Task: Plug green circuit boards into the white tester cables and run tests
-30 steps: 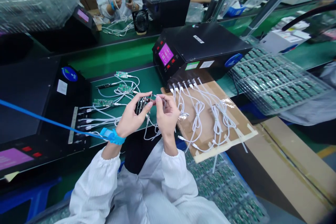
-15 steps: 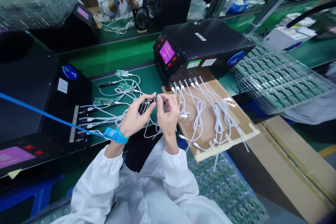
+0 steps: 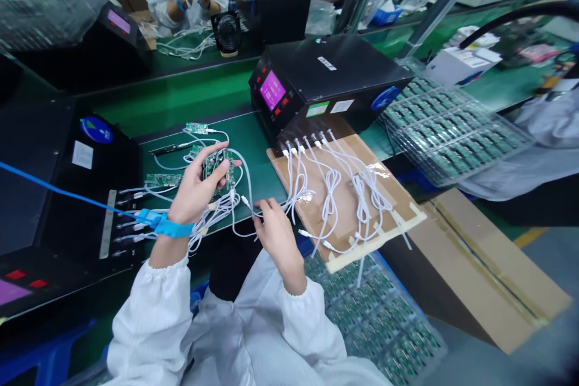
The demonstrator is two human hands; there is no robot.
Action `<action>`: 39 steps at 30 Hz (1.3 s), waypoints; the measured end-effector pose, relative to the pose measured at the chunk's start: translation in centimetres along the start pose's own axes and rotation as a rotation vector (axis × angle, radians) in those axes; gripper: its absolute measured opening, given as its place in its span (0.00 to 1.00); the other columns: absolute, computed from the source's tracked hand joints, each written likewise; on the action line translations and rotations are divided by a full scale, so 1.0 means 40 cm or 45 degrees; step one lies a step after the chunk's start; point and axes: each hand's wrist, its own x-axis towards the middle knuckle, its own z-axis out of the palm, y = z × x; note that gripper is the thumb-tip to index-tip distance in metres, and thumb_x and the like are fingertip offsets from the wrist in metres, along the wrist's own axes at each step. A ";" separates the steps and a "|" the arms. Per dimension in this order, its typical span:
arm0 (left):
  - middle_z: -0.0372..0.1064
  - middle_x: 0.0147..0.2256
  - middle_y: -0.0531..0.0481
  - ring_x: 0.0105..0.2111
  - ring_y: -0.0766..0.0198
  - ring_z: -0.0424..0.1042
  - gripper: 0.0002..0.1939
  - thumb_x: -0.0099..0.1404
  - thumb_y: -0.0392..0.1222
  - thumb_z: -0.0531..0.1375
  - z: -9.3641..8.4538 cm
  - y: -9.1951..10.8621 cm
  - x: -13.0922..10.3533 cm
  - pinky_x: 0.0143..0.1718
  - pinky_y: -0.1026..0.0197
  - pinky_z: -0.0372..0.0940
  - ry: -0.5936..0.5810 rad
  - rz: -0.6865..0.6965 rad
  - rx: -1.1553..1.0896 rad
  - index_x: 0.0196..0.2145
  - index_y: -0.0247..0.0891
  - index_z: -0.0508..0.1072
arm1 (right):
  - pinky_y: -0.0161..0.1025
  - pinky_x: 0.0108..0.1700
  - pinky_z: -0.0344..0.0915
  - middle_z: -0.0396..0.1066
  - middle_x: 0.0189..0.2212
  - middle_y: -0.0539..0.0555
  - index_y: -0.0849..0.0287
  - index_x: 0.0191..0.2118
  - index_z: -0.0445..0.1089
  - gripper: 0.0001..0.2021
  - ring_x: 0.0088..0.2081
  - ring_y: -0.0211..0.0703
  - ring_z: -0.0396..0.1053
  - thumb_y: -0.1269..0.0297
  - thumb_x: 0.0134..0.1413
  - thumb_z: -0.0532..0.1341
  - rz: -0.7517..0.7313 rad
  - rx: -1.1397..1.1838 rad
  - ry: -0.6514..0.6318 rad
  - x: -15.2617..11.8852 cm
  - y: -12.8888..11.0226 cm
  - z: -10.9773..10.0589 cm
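Observation:
Small green circuit boards [image 3: 219, 166] are gripped between the thumb and fingers of my left hand [image 3: 194, 187], which wears a blue wrist strap [image 3: 167, 224]. A white cable runs down from one of them. My right hand [image 3: 277, 235] is lower and to the right, its curled fingers closed on a white cable [image 3: 257, 213]; a loose plug [image 3: 245, 200] shows just left of its fingertips. Other boards with cables plugged in lie behind my left hand, one at the back [image 3: 197, 128] and one to the left [image 3: 163, 180].
A black tester [image 3: 335, 72] stands behind a cardboard sheet [image 3: 346, 193] with coiled white cables. Another black tester [image 3: 40, 175] is at left. Trays of boards sit at right [image 3: 452, 126] and below [image 3: 384, 313]. Across the bench, a person's hands hold a board.
My hands have moved apart. The left now shows the faces of the boards, while the right has gone down to a white cable. The camera view has shifted slightly.

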 end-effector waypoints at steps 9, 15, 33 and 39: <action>0.75 0.39 0.46 0.28 0.61 0.68 0.24 0.64 0.45 0.62 0.029 -0.068 0.110 0.32 0.59 0.63 -0.037 -0.029 0.542 0.57 0.42 0.73 | 0.41 0.44 0.67 0.78 0.39 0.57 0.59 0.46 0.75 0.12 0.38 0.46 0.75 0.66 0.71 0.54 0.196 0.110 0.431 0.052 0.028 -0.132; 0.75 0.38 0.45 0.29 0.58 0.69 0.24 0.63 0.45 0.60 0.040 -0.111 0.152 0.32 0.58 0.62 -0.083 -0.057 0.817 0.57 0.40 0.73 | 0.46 0.46 0.67 0.78 0.40 0.67 0.66 0.43 0.76 0.16 0.44 0.55 0.75 0.73 0.69 0.50 0.540 -0.235 0.503 0.180 0.046 -0.229; 0.67 0.28 0.50 0.24 0.60 0.64 0.26 0.61 0.52 0.61 0.040 -0.107 0.147 0.27 0.59 0.58 -0.120 -0.163 0.715 0.54 0.38 0.73 | 0.40 0.40 0.59 0.77 0.39 0.63 0.62 0.42 0.75 0.14 0.40 0.50 0.72 0.73 0.68 0.51 0.465 -0.186 0.372 0.248 0.099 -0.195; 0.70 0.30 0.49 0.25 0.60 0.64 0.24 0.62 0.53 0.63 0.045 -0.069 0.107 0.30 0.58 0.59 -0.061 -0.039 0.741 0.52 0.40 0.74 | 0.41 0.43 0.63 0.77 0.39 0.64 0.64 0.43 0.75 0.14 0.40 0.51 0.73 0.75 0.67 0.51 0.464 -0.179 0.331 0.253 0.087 -0.201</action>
